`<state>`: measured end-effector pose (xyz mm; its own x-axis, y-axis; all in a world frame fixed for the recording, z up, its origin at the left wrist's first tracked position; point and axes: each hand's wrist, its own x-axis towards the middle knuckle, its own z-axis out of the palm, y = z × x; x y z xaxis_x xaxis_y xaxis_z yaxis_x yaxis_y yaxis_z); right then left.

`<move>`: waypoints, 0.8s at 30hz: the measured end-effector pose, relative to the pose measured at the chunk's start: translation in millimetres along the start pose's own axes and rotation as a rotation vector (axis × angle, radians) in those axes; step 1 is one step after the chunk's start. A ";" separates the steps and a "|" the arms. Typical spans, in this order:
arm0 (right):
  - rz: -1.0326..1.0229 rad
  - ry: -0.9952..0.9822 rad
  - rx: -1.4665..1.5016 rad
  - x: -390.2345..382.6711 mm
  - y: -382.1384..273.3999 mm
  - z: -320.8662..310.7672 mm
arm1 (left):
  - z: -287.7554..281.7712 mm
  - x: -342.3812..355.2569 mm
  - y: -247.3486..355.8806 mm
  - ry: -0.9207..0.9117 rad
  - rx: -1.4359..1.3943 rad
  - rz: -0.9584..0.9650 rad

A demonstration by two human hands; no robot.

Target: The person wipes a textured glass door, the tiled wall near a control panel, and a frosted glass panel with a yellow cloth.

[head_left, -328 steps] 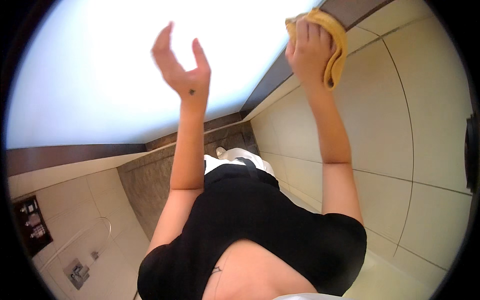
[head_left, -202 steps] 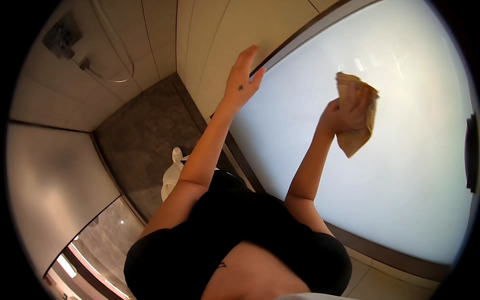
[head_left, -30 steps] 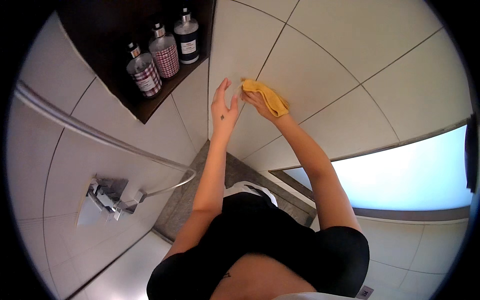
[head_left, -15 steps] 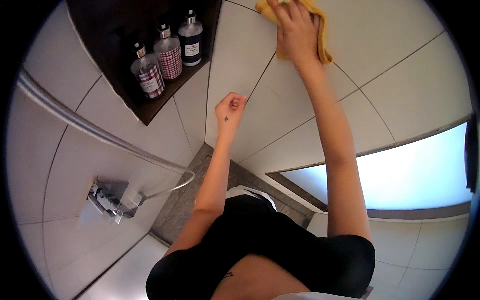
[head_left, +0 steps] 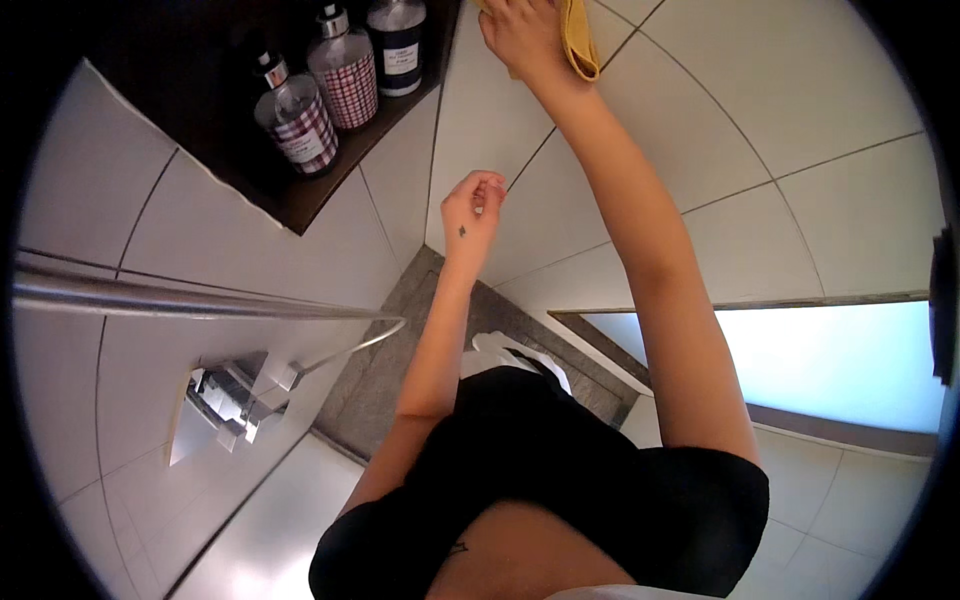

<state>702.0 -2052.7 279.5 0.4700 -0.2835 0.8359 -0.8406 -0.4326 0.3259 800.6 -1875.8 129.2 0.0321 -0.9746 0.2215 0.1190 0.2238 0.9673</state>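
Observation:
My right hand (head_left: pixel 528 42) is high up on the tiled wall (head_left: pixel 715 125), pressing a yellow cloth (head_left: pixel 578 45) against it. Part of the cloth runs out of the top of the picture, and my hand covers more of it. Lower and to the left, my left hand (head_left: pixel 473 205) hangs in front of the wall with its fingers curled in. Nothing shows in that hand, and it appears apart from the tiles.
A dark corner niche (head_left: pixel 318 200) at upper left holds a plaid-labelled pump bottle (head_left: pixel 302 135), a checked one (head_left: pixel 347 85) and a dark-labelled one (head_left: pixel 400 55). A metal shower hose (head_left: pixel 200 304) and square chrome mixer (head_left: pixel 232 405) are left. A bright frosted pane (head_left: pixel 830 360) is right.
My right hand has slid the cloth leftward along the wall, toward the niche. My left hand stays curled, its fingers slightly looser. The whole view has shifted and turned a little.

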 end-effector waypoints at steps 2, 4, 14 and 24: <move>0.021 -0.036 -0.009 -12.7 -13.3 7.9 | -12.9 -2.8 -3.7 0.034 0.001 -0.013; 0.040 -0.083 0.053 -33.4 -27.9 11.6 | -23.0 -5.0 -6.8 0.073 0.001 -0.033; 0.910 -0.572 1.216 -229.7 -82.7 48.2 | -52.7 -19.9 -29.5 0.053 0.094 -0.087; 0.036 -0.881 0.209 -364.8 -41.5 -74.3 | -23.4 -7.7 -26.3 -0.073 0.085 -0.125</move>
<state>545.4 -1867.7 -6.1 0.5524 -0.8150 0.1752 -0.8332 -0.5330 0.1474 820.5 -1874.0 99.2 -0.0500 -0.9933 0.1037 0.0332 0.1022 0.9942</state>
